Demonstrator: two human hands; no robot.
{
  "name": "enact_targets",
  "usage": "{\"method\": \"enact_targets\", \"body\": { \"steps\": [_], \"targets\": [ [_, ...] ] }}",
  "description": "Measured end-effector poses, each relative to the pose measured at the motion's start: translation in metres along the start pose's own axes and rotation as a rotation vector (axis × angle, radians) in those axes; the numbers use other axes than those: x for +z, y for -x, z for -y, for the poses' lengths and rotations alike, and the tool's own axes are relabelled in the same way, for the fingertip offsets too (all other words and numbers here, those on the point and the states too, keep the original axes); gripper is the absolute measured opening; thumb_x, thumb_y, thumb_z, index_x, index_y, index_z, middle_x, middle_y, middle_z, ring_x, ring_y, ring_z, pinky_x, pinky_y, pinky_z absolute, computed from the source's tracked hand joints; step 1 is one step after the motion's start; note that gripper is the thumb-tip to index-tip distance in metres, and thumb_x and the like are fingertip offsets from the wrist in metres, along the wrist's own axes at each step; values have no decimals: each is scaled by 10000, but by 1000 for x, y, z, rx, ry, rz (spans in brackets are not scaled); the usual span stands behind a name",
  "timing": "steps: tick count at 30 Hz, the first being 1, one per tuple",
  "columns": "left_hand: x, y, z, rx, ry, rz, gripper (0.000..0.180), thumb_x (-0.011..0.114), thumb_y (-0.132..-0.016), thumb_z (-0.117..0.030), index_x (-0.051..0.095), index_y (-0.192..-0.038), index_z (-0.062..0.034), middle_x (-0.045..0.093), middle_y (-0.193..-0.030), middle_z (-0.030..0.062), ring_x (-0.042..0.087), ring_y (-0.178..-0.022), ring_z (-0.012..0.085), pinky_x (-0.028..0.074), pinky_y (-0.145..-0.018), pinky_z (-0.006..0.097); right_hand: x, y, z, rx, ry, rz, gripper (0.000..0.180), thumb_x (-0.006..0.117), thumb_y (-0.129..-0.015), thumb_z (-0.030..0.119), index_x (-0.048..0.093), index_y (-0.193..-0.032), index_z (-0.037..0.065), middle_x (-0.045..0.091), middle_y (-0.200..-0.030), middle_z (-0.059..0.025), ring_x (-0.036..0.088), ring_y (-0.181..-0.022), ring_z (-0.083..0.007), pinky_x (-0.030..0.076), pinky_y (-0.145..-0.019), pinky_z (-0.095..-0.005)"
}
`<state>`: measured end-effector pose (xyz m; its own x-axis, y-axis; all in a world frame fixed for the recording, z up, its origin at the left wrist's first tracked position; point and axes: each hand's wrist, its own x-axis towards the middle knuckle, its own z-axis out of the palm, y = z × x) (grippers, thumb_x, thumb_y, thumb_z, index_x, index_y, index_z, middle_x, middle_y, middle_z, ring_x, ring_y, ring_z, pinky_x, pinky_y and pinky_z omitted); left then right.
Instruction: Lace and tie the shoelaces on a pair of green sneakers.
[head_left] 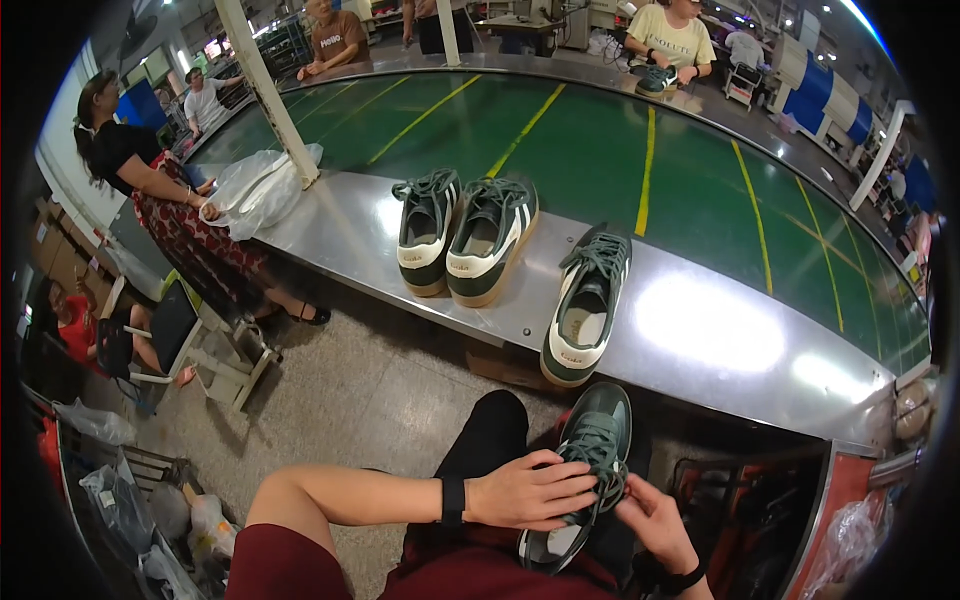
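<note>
A dark green sneaker point(600, 415) rests on my lap, toe pointing away from me, with green laces across its top. My left hand point(530, 490) lies over the lacing from the left, its fingers stretched out and slightly apart on the shoe. From the right, my right hand point(655, 520) has thumb and forefinger pinched at the shoelace point(606, 462) beside the tongue. My left fingers hide part of the shoe's opening. Just beyond, a single matching sneaker point(588, 305) with a white heel stands on the metal ledge, its heel toward me.
Two more green-and-white sneakers point(425, 235) stand side by side on the steel ledge point(370, 255). Behind runs a green conveyor belt point(590, 150) with yellow lines. A clear plastic bag point(255, 195) lies near a standing person point(150, 180); another person point(670, 45) handles a shoe across the belt.
</note>
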<state>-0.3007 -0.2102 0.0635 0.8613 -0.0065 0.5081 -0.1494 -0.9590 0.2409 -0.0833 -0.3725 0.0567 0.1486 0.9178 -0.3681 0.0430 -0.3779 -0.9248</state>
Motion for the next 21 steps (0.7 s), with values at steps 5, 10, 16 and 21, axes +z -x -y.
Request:
{"method": "enact_targets", "body": {
  "steps": [5,10,16,21],
  "targets": [
    [-3,-18,11,-570,328,-9,916,733,-760,-480,322,-1410,18,391,-1415,201,370,-1320,343,275,-1062,430,12,-21,18,-101,-13,-244,432,592,-909,93,496,-1316,-17,575,-1259,-125,527,-1154,-161,418,-974,-295],
    [34,-5,24,-721,536,84,931,727,-795,-432,254,-1449,33,243,-1498,278,283,-1383,402,266,-1117,441,28,-36,22,-275,450,-236,585,703,-826,230,486,-1321,7,433,-1383,-284,442,-1284,-405,381,-1038,-398],
    [27,-4,25,-712,652,153,792,696,-842,-356,305,-1454,-40,204,-1516,287,261,-1399,402,269,-1125,421,34,-30,35,-199,390,-229,540,713,-811,217,532,-1275,7,436,-1381,-285,476,-1256,-404,410,-1010,-401],
    [32,-3,23,-671,629,91,659,667,-846,-341,425,-1400,-75,235,-1505,282,305,-1374,419,302,-1110,420,40,-27,37,-205,380,-261,425,727,-790,169,611,-1171,18,471,-1358,-268,488,-1247,-397,425,-995,-403]
  ]
}}
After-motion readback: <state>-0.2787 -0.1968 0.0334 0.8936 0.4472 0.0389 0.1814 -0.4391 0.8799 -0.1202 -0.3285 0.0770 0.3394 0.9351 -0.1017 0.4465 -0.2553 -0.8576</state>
